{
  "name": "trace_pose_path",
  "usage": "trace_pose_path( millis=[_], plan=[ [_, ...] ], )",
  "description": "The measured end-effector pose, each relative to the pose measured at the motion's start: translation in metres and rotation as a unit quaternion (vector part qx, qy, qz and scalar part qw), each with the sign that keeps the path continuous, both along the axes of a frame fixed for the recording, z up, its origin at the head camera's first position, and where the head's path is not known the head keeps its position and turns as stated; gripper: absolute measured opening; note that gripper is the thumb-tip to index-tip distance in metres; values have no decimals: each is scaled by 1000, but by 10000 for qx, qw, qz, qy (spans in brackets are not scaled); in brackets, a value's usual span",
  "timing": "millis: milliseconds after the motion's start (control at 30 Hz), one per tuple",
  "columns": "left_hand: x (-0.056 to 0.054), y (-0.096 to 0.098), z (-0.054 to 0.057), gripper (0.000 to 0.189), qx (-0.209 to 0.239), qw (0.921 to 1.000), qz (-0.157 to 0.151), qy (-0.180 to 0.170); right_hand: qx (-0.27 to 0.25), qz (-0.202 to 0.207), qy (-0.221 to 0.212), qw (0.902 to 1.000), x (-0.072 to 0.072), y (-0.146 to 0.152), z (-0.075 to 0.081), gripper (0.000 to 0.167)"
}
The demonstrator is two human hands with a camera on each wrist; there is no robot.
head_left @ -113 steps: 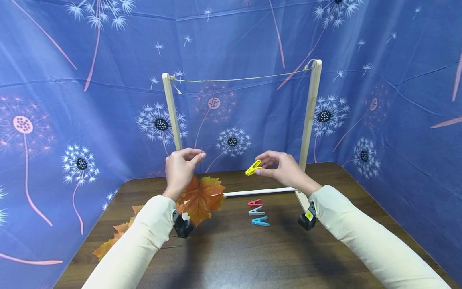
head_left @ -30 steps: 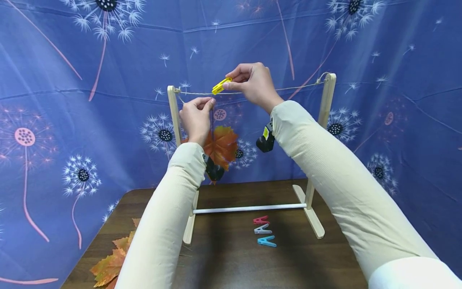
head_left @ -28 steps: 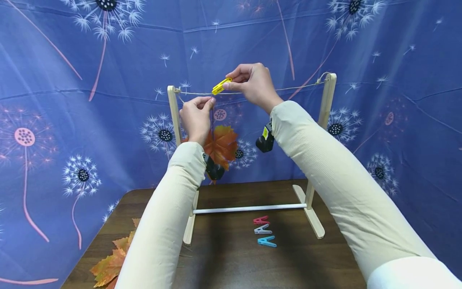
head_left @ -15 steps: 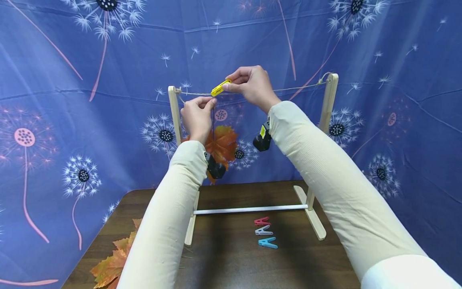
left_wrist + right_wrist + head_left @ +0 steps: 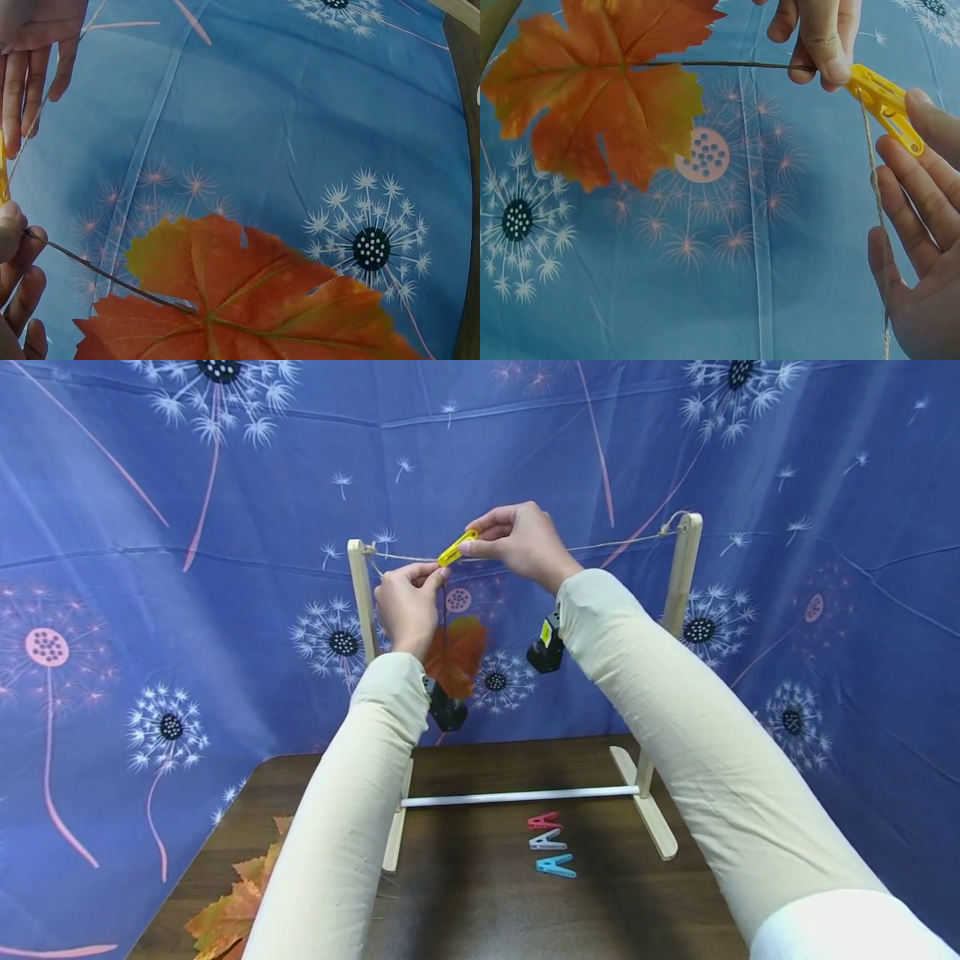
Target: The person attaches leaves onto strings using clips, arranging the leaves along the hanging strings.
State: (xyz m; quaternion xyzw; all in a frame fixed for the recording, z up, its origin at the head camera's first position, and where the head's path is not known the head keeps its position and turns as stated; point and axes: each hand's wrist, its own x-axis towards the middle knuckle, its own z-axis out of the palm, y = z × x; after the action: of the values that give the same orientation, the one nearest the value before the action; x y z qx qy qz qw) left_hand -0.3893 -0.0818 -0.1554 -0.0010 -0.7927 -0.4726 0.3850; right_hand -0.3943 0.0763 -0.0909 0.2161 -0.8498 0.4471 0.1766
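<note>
My left hand (image 5: 408, 606) pinches the thin dark stem (image 5: 727, 64) of an orange artificial maple leaf (image 5: 457, 652) between thumb and index finger, just under the string (image 5: 607, 542). Below it the leaf hangs, partly behind my wrist in the head view. A yellow clothespin (image 5: 457, 549) is pinched in my right hand (image 5: 525, 539), tilted down to the left. In the right wrist view the clothespin's nose meets the left fingertips (image 5: 835, 70), and the string runs into its jaws. Whether the stem is also between those jaws is hidden by the fingers.
Two wooden posts (image 5: 681, 577) carry the string, joined low down by a white rod (image 5: 517, 796). Red (image 5: 544, 821), pale grey (image 5: 548, 840) and blue (image 5: 557, 866) clothespins lie on the brown table (image 5: 465, 918). More artificial leaves (image 5: 228, 914) lie at the left, partly under my sleeve.
Both hands rose from low over the table to the string, bringing the leaf and the yellow clothespin. Within the last second the clothespin came slightly down onto the string, and the leaf turned.
</note>
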Motion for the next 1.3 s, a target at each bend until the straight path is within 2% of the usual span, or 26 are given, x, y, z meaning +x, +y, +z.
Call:
trace_pose_path(
  millis=[267, 533, 833, 1067, 1300],
  plan=[
    [5, -4, -4, 23, -47, 9999, -165, -11, 379, -79, 121, 9992, 6, -6, -2, 34],
    [10, -4, -15, 22, -30, 9998, -202, -55, 1045, -157, 175, 9942, 16, -9, -4, 35],
    [17, -6, -22, 24, -292, 9982, -391, -346, 1233, -248, 48, 9920, 22, -8, -13, 39],
    [21, -7, -21, 27, -344, 9970, -496, -474, 1270, -265, 146, 9914, 25, 1, -10, 47],
    [30, -8, -15, 28, -388, 9967, -627, -339, 1216, -305, 269, 9918, 31, 10, -5, 46]
  ],
)
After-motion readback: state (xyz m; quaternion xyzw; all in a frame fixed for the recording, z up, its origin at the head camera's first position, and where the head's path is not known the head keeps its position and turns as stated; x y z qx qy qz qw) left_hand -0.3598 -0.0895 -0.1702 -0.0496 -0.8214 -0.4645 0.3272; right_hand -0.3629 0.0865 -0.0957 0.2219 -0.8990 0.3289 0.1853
